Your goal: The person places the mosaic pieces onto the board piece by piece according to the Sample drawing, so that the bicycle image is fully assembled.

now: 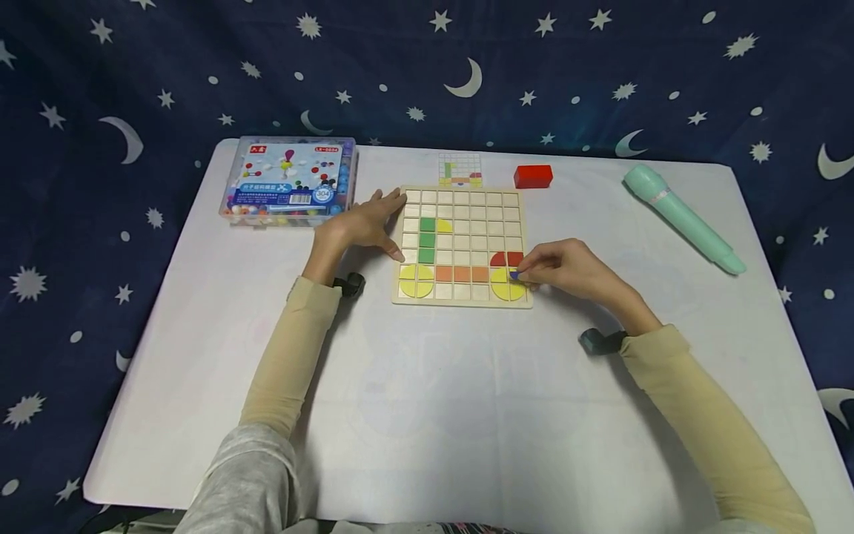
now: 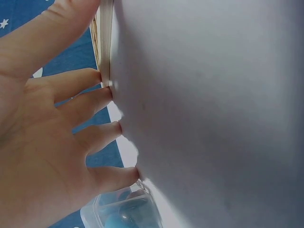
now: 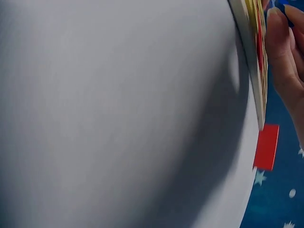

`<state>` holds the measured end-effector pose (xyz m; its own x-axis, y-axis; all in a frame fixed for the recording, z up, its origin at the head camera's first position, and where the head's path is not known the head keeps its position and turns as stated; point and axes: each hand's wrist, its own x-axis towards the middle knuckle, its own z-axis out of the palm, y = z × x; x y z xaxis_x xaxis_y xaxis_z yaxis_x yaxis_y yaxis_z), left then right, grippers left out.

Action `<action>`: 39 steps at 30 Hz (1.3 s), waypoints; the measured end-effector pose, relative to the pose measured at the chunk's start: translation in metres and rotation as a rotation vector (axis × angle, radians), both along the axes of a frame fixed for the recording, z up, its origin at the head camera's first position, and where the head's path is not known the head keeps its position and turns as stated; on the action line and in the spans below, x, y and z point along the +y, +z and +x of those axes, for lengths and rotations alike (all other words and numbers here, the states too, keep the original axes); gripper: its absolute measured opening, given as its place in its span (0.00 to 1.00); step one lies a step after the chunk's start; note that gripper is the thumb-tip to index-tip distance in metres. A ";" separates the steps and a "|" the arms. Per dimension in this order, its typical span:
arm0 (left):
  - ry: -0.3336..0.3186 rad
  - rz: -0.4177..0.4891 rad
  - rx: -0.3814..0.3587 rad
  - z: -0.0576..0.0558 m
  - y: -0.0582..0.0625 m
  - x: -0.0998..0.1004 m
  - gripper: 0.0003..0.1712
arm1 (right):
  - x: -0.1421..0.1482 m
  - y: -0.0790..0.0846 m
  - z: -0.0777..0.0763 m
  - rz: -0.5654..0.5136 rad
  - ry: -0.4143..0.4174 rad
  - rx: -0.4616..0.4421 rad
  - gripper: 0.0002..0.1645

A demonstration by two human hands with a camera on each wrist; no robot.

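Observation:
A wooden grid board (image 1: 479, 230) lies mid-table, bearing green squares (image 1: 427, 240), orange squares (image 1: 462, 274), yellow round-edged pieces (image 1: 416, 281) and red pieces (image 1: 514, 258). Spread out along the board's left side, my left hand (image 1: 363, 221) touches its edge with thumb and fingers; the left wrist view shows the straight fingers (image 2: 102, 179). My right hand (image 1: 567, 268) pinches a small blue piece (image 1: 514, 275) over the board's lower right, near the yellow and red pieces. In the right wrist view that blue piece (image 3: 286, 15) shows between the fingertips, its shape mostly covered.
A pattern card (image 1: 460, 165) sits just behind the board, with a red block (image 1: 533, 176) to its right. At the back left is a clear plastic case (image 1: 288, 182) of coloured beads. A mint-green cylindrical object (image 1: 686, 219) lies at right on the white table (image 1: 414, 415).

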<state>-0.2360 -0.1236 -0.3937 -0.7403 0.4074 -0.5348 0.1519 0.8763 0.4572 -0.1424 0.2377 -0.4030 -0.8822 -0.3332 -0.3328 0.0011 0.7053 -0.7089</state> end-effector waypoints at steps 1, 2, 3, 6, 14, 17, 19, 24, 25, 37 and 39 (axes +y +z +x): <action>-0.001 -0.002 0.000 0.000 0.000 0.000 0.71 | -0.003 0.000 0.000 0.001 0.003 0.005 0.09; -0.002 -0.003 0.001 0.001 0.000 0.000 0.71 | -0.007 -0.001 0.000 0.000 0.006 0.009 0.08; -0.002 -0.004 0.001 0.000 0.000 0.001 0.71 | -0.010 -0.001 0.000 -0.004 0.008 0.012 0.08; -0.005 -0.008 0.003 0.000 0.000 0.001 0.70 | -0.019 -0.003 0.000 -0.012 0.019 0.017 0.07; -0.002 -0.011 0.004 0.000 0.000 0.001 0.70 | -0.046 -0.005 0.000 -0.029 0.074 0.025 0.05; -0.002 -0.005 0.003 0.001 0.000 0.001 0.71 | -0.055 -0.005 0.002 -0.042 0.092 0.033 0.05; -0.003 0.000 0.006 0.001 -0.001 0.000 0.71 | -0.061 -0.004 0.003 -0.052 0.101 0.037 0.05; -0.004 0.004 0.015 0.000 -0.001 -0.001 0.70 | -0.073 -0.006 0.004 -0.060 0.133 0.067 0.04; -0.005 0.005 0.016 0.000 -0.001 -0.001 0.70 | -0.075 -0.006 0.004 -0.057 0.139 0.073 0.04; -0.003 0.001 0.008 0.000 0.001 0.000 0.70 | -0.086 -0.007 0.007 -0.001 0.235 0.210 0.06; -0.003 -0.001 0.010 0.000 0.000 -0.001 0.70 | -0.086 -0.007 0.006 -0.002 0.246 0.213 0.06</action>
